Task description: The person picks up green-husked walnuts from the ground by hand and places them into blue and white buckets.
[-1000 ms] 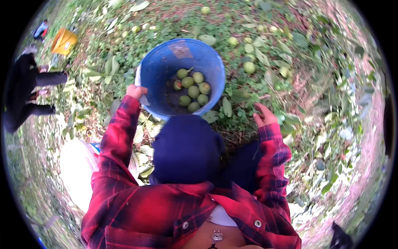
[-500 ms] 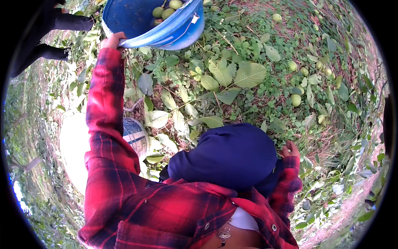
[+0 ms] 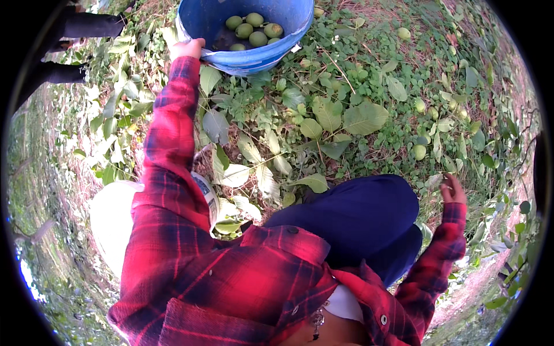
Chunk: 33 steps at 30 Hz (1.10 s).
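My left hand (image 3: 187,49) grips the near left rim of a blue bucket (image 3: 248,62) at the top of the view. Several green walnuts (image 3: 258,39), still in their husks, lie together on the bucket's bottom. Out to the right, over grass and leaves, my right hand (image 3: 453,190) has its fingers partly spread, and nothing shows in it. The closest loose green walnut (image 3: 419,152) rests on the ground just beyond that hand. More walnuts (image 3: 419,105) lie farther off among the low plants.
A white container (image 3: 112,216) stands at my left, partly behind my sleeve. Large fallen leaves (image 3: 365,118) and twigs cover the ground ahead. At the upper left are another person's dark-clad legs (image 3: 92,25). My bent knee (image 3: 375,202) is between my arms.
The bucket has come into fuller view and sits farther right, its walnuts now spread over the bottom. My left hand has moved along with it. My right hand has shifted right and slightly forward.
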Each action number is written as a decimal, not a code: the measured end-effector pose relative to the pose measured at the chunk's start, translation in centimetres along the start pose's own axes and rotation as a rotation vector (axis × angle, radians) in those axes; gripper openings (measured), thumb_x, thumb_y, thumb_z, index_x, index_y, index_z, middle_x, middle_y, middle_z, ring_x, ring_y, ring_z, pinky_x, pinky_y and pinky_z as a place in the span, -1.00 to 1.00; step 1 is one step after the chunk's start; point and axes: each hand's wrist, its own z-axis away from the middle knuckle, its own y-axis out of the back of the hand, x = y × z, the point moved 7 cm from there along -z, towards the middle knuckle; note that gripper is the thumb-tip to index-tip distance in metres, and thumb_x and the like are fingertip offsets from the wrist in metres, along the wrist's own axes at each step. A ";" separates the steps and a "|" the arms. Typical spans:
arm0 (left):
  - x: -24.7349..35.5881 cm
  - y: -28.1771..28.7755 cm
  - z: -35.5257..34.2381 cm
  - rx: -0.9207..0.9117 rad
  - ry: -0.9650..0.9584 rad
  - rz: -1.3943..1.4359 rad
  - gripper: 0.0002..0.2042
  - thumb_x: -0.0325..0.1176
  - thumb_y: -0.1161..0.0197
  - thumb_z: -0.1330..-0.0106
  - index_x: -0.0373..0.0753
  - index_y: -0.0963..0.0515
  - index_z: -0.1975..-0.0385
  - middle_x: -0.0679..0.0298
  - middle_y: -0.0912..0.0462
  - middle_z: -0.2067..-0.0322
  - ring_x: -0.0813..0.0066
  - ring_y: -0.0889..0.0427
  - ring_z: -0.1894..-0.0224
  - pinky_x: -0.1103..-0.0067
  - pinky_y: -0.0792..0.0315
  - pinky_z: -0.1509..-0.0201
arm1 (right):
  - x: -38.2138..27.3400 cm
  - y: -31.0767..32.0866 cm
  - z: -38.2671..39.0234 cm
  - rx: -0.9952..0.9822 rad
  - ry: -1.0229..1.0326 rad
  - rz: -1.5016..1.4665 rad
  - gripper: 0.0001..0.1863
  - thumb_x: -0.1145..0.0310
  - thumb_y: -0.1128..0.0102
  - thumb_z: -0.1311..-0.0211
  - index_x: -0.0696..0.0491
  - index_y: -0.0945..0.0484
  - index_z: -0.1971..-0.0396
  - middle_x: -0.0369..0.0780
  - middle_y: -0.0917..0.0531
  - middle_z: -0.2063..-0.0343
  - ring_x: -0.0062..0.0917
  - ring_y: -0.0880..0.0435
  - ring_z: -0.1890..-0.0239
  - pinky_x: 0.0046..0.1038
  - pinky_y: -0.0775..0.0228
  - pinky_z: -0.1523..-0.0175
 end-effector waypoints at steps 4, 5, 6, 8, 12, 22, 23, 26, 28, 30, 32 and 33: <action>2.3 1.4 1.6 0.260 0.016 -0.404 -0.63 -0.24 -0.20 0.36 -0.41 -0.51 0.55 0.08 -0.54 0.55 0.35 -0.54 0.49 0.56 -0.40 0.32 | -0.3 8.7 -1.6 0.040 0.040 0.033 -0.63 0.48 0.04 -0.01 -0.03 -0.31 0.10 -0.25 -0.47 0.25 -0.63 -0.46 0.31 -0.63 -0.30 0.23; 2.6 0.9 1.8 0.219 0.030 -0.400 -0.63 -0.22 -0.20 0.36 -0.39 -0.52 0.54 0.09 -0.54 0.54 0.35 -0.54 0.46 0.58 -0.39 0.29 | 0.5 11.2 -1.8 0.056 0.056 0.069 -0.64 0.49 0.05 -0.01 -0.01 -0.30 0.10 -0.25 -0.45 0.24 -0.63 -0.44 0.28 -0.64 -0.29 0.21; 2.3 -0.5 2.0 0.158 0.054 -0.381 -0.63 -0.21 -0.20 0.36 -0.36 -0.53 0.54 0.10 -0.55 0.52 0.36 -0.54 0.44 0.59 -0.37 0.25 | -0.8 13.8 -1.3 0.041 -0.008 0.123 -0.65 0.48 0.06 -0.03 0.03 -0.30 0.10 -0.26 -0.44 0.23 -0.65 -0.42 0.27 -0.66 -0.27 0.20; 2.5 -0.4 1.7 0.239 -0.050 -0.322 -0.64 -0.21 -0.19 0.35 -0.36 -0.53 0.54 0.09 -0.54 0.53 0.36 -0.54 0.45 0.59 -0.38 0.27 | -4.8 15.0 -2.4 0.014 0.074 0.015 -0.67 0.47 0.06 -0.04 0.09 -0.30 0.12 -0.29 -0.45 0.30 -0.68 -0.41 0.33 -0.68 -0.26 0.22; 2.0 0.1 1.5 0.173 -0.024 -0.202 -0.65 -0.19 -0.18 0.30 -0.37 -0.52 0.56 0.10 -0.54 0.55 0.39 -0.53 0.50 0.57 -0.38 0.34 | -14.0 10.1 -7.1 -0.286 0.149 0.033 -0.84 0.45 0.04 -0.02 0.15 -0.39 0.36 -0.33 -0.46 0.53 -0.70 -0.41 0.51 -0.70 -0.26 0.42; -11.5 -2.6 15.8 0.103 -0.113 0.406 -0.82 -0.39 -0.03 -0.06 -0.40 -0.46 0.59 0.15 -0.50 0.66 0.47 -0.50 0.60 0.59 -0.41 0.49 | -22.0 -28.0 -19.2 -0.786 0.549 0.192 -0.86 0.45 0.01 0.06 0.08 -0.47 0.44 -0.20 -0.52 0.55 -0.42 -0.51 0.44 -0.51 -0.35 0.31; -12.2 -2.5 17.2 0.123 -0.218 0.028 -0.85 -0.41 -0.05 -0.02 -0.37 -0.47 0.53 0.12 -0.50 0.63 0.43 -0.51 0.56 0.58 -0.38 0.45 | -21.9 -30.3 -20.0 -0.598 0.726 0.329 -0.86 0.44 -0.02 0.09 0.04 -0.48 0.45 -0.17 -0.52 0.54 -0.33 -0.50 0.41 -0.46 -0.33 0.27; -16.6 -3.3 16.6 0.031 -0.235 -0.159 -0.85 -0.48 -0.06 0.06 -0.34 -0.46 0.46 0.07 -0.46 0.48 0.20 -0.46 0.43 0.51 -0.35 0.33 | -20.7 -31.8 -21.5 -0.133 0.747 0.601 -0.65 0.37 -0.18 0.27 0.02 -0.41 0.33 -0.12 -0.50 0.49 -0.23 -0.45 0.32 -0.41 -0.30 0.22; -16.6 -3.3 16.3 0.091 -0.267 -0.174 -0.77 -0.51 -0.03 0.06 -0.31 -0.41 0.33 0.05 -0.44 0.43 0.14 -0.43 0.38 0.47 -0.33 0.29 | -19.5 -32.2 -22.2 -0.031 0.644 0.667 -0.56 0.34 -0.21 0.32 0.01 -0.38 0.28 -0.11 -0.50 0.47 -0.23 -0.45 0.30 -0.40 -0.30 0.21; -15.5 -5.4 15.7 0.020 -0.357 -0.198 -0.72 -0.49 -0.06 0.07 -0.28 -0.37 0.27 0.07 -0.43 0.39 0.15 -0.43 0.35 0.49 -0.33 0.28 | -17.9 -33.5 -24.4 -0.090 0.518 0.739 -0.47 0.30 -0.24 0.35 -0.01 -0.33 0.22 -0.09 -0.50 0.46 -0.23 -0.45 0.29 -0.39 -0.30 0.22; -14.9 -8.3 15.3 -0.170 -0.357 -0.242 -0.71 -0.46 -0.11 0.09 -0.28 -0.36 0.29 0.09 -0.43 0.38 0.17 -0.44 0.34 0.49 -0.34 0.29 | -17.4 -33.8 -25.1 -0.230 0.419 0.705 -0.44 0.27 -0.25 0.37 0.02 -0.33 0.21 -0.06 -0.50 0.45 -0.21 -0.46 0.31 -0.38 -0.30 0.22; -15.1 -9.4 15.4 -0.296 -0.308 -0.265 -0.70 -0.44 -0.14 0.11 -0.27 -0.36 0.31 0.10 -0.44 0.37 0.18 -0.44 0.34 0.50 -0.34 0.29 | -17.5 -33.7 -24.5 -0.301 0.361 0.686 -0.43 0.26 -0.26 0.37 0.03 -0.33 0.20 -0.05 -0.50 0.45 -0.20 -0.46 0.31 -0.38 -0.31 0.23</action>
